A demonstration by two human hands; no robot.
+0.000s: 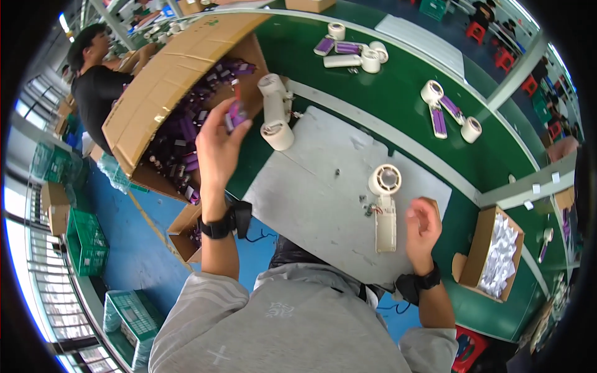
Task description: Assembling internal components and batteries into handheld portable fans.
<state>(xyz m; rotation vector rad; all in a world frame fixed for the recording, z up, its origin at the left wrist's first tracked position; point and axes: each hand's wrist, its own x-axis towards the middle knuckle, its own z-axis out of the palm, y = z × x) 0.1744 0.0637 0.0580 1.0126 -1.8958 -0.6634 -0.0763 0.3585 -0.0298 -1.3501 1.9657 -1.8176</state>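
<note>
My left hand [219, 140] is raised at the mouth of a large cardboard box, closed on a purple battery [235, 116] with a red wire sticking up. Purple batteries [188, 128] fill that box in a loose heap. On the grey mat [305, 180] lies a cream handheld fan [386, 225], round head away from me, its handle's inside and some thin wires showing. Beside the handle, on its right, my right hand [424, 229] hovers with loosely curled fingers and holds nothing. Small dark bits [367, 205] lie left of the fan.
The big cardboard box [149, 93] stands tilted at the left. More cream fan bodies [275, 115] sit beside it. Fan parts with purple batteries [438, 118] lie farther back on the green table. A box of white pieces [497, 255] is at right. A co-worker [99, 84] is at far left.
</note>
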